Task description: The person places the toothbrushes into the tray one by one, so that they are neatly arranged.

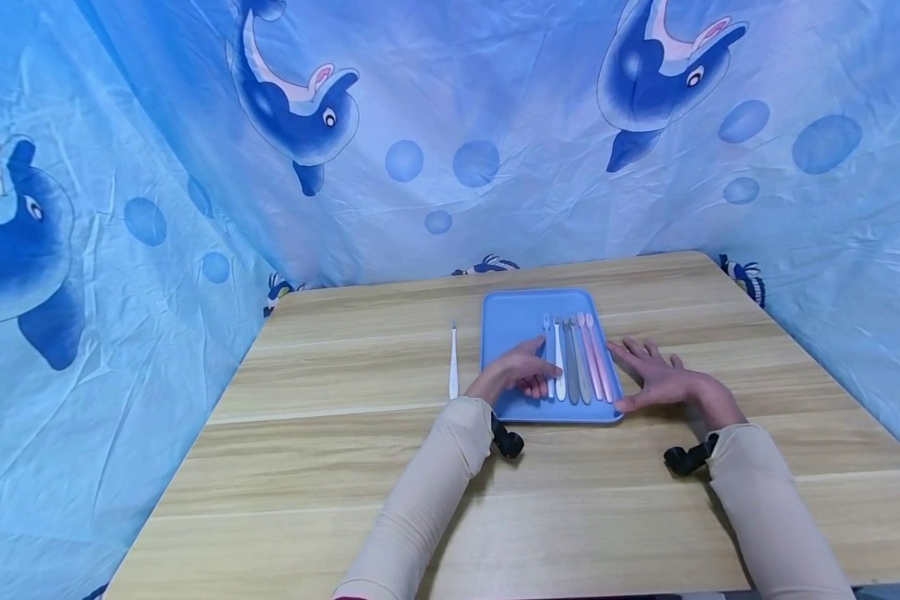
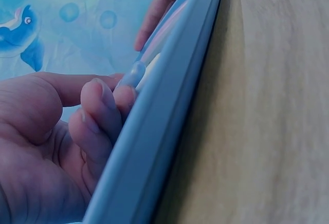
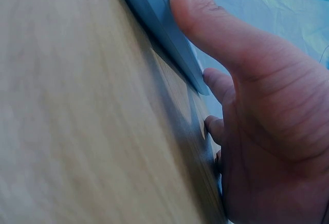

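Observation:
A blue tray (image 1: pixel 512 321) lies on the table with a row of toothbrushes in it: blue, white, grey and pink. My left hand (image 1: pixel 521 368) reaches over the tray's left side and pinches the blue toothbrush (image 1: pixel 547 327) at the left end of the row. In the left wrist view, the rounded handle end of the blue toothbrush (image 2: pixel 134 73) shows between the thumb and curled fingers. Beside it lies the white toothbrush (image 1: pixel 560 387). My right hand (image 1: pixel 663 379) is spread along the tray's right edge, thumb at the near right corner, holding nothing.
Left of the tray, a single white toothbrush (image 1: pixel 453 367) lies on the wooden table (image 1: pixel 307 467). Blue curtains (image 1: pixel 435 100) with dolphin prints hang behind the table and along its sides. The tray has a raised rim (image 2: pixel 149 147).

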`<state>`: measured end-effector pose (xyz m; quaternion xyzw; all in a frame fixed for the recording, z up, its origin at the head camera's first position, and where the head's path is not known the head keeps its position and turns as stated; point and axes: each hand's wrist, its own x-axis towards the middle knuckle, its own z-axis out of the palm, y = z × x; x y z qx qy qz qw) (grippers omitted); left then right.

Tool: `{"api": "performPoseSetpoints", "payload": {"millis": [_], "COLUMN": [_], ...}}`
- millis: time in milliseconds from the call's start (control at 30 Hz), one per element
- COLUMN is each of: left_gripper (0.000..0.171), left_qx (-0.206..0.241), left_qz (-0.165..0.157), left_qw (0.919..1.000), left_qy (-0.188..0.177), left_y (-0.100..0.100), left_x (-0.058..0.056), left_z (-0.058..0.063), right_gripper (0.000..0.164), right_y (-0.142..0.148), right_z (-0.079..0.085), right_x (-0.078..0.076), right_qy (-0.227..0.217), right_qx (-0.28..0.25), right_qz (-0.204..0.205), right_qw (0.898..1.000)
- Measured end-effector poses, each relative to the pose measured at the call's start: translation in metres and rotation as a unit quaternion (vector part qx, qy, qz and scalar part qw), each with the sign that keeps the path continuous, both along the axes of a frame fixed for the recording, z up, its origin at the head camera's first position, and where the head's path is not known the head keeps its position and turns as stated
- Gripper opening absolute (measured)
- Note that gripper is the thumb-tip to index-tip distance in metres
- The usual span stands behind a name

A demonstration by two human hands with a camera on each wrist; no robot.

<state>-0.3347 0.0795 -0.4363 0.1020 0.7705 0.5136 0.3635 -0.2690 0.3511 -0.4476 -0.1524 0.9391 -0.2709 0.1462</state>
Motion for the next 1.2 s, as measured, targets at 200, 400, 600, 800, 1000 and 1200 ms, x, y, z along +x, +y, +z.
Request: {"api": "performPoseSetpoints", "payload": {"millis": [200,400,600,800,1000,1200], "left_gripper": [0.095,0.095,0.095,0.095,0.096,0.095], "left_qx": [-0.003,-0.004,-0.007,-0.014,-0.019,-0.023], "left_qz": [0.006,0.01,0.015,0.016,0.021,0.024], "left_qw": [0.9999,0.9996,0.9988,0.9981,0.9974,0.9971], "left_qy": [0.009,0.027,0.046,0.057,0.066,0.068], "left_y": [0.0005,0.0008,0.0014,0.0025,0.0031,0.0035], "left_x": [0.0016,0.0037,0.0061,0.0073,0.0086,0.0082], "left_z": [-0.0012,-0.0022,-0.0033,-0.0035,-0.0034,-0.0052], "right_gripper": [0.117,0.117,0.116,0.117,0.116,0.115], "right_y": [0.0004,0.0001,0.0002,-0.0003,-0.0008,-0.0016], "right_z": [-0.0004,-0.0005,-0.0002,-0.0012,-0.0009,0.0], "right_x": [-0.0005,-0.0011,-0.0009,-0.0009,-0.0002,0.0013], "right_qy": [0.001,0.001,0.004,0.007,0.006,0.004], "right_qx": [0.002,0.004,0.002,0.007,0.003,-0.003], "right_qz": [0.002,0.0,0.004,0.003,0.002,0.003], "right_qw": [1.0,1.0,1.0,1.0,1.0,1.0]}}
